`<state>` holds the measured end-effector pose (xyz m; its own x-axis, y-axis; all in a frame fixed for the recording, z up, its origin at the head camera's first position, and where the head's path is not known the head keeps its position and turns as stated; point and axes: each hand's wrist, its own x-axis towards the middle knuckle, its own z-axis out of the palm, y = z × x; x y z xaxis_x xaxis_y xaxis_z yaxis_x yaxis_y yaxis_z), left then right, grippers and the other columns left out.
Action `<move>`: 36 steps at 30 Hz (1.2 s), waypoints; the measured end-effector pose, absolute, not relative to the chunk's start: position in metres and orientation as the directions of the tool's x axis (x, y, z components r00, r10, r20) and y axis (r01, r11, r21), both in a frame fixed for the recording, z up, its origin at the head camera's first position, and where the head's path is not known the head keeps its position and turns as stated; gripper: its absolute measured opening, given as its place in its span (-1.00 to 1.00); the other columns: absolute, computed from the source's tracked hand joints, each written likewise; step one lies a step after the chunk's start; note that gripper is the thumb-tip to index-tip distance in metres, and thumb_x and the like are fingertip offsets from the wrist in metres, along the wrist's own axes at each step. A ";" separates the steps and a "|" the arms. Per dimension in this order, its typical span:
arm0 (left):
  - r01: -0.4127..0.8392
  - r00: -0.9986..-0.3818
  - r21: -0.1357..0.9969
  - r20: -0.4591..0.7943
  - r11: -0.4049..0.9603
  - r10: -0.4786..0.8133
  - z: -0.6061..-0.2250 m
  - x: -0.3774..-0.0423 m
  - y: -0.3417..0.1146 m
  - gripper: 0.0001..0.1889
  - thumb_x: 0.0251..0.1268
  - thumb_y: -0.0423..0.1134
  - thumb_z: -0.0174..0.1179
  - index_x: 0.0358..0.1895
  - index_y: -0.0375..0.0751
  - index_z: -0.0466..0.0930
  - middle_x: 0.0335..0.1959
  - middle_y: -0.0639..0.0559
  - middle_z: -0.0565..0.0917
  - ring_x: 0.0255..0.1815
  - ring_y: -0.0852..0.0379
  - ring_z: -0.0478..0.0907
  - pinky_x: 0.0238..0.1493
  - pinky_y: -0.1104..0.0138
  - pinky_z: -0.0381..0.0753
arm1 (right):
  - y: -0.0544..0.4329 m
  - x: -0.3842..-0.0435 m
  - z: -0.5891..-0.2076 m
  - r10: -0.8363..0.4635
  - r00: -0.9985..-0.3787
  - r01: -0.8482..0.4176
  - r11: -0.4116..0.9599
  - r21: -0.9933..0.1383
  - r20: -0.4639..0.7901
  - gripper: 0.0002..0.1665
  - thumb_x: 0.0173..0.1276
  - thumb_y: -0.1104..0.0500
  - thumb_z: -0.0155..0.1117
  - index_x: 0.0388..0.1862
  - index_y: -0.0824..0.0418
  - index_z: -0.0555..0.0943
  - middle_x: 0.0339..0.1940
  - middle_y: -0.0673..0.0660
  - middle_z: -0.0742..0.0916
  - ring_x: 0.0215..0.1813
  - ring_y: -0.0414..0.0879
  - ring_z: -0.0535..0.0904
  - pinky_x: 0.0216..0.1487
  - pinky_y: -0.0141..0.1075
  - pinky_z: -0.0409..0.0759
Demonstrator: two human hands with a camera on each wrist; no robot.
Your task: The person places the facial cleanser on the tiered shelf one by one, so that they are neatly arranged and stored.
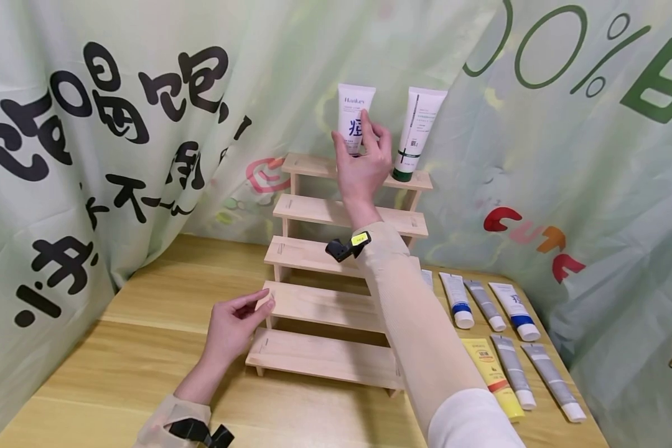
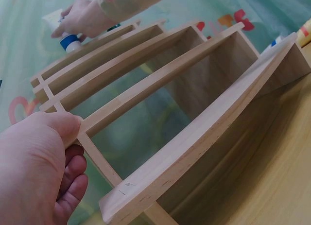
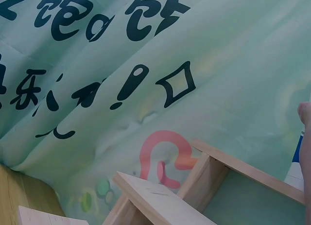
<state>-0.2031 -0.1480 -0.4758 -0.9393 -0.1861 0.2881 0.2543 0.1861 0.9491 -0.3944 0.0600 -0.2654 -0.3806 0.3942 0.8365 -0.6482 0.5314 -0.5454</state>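
Note:
A wooden tiered rack (image 1: 325,354) stands on the table, its steps rising toward the back. My left hand (image 1: 231,323) pinches the left end of its second-lowest step; in the left wrist view the thumb of that left hand (image 2: 41,162) lies at the step's corner. My right hand (image 1: 366,158) grips a white squeeze tube (image 1: 356,99) with blue lettering, held upright at the top step. Its blue band and white cap (image 2: 72,46) point down close to that step in the left wrist view. To its right, a white tube with a green cap (image 1: 420,124) stands on the top step.
Right of the rack, several tubes lie on the table: a yellow tube (image 1: 490,373), grey tubes (image 1: 551,379) and white tubes with blue bands (image 1: 512,305). A printed curtain (image 1: 291,74) hangs behind and beside the wooden table (image 1: 140,361).

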 end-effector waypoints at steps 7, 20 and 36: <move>0.239 -0.943 0.953 0.273 0.185 -0.190 -0.477 -0.203 -0.148 -0.68 0.21 -0.24 0.61 0.01 -0.22 0.86 -0.27 -0.12 0.78 -0.48 0.21 0.38 -0.47 0.46 0.38 | 0.059 -0.396 -0.267 0.395 -0.338 -0.641 0.568 -0.516 0.854 -0.26 0.24 0.05 0.70 0.37 0.20 0.67 0.10 0.23 0.68 0.12 0.00 0.60 0.13 -0.32 0.52; 0.256 -0.940 0.951 0.286 0.172 -0.187 -0.477 -0.204 -0.148 -0.70 0.21 -0.24 0.61 -0.01 -0.20 0.87 -0.31 -0.12 0.78 -0.53 0.23 0.35 -0.52 0.46 0.33 | 0.071 -0.380 -0.263 0.401 -0.366 -0.663 0.521 -0.538 0.840 -0.29 0.18 0.05 0.70 0.30 0.25 0.72 0.16 0.13 0.67 -0.04 -0.02 0.64 -0.08 -0.12 0.66; 0.266 -0.935 0.947 0.299 0.180 -0.190 -0.476 -0.203 -0.148 -0.70 0.20 -0.25 0.61 -0.01 -0.21 0.86 -0.28 -0.16 0.80 -0.51 0.23 0.42 -0.49 0.47 0.43 | 0.123 -0.317 -0.240 0.371 -0.354 -0.757 0.425 -0.496 0.858 -0.63 0.30 0.13 0.63 0.04 0.24 0.84 0.03 0.05 0.74 -0.17 -0.08 0.72 -0.11 -0.12 0.77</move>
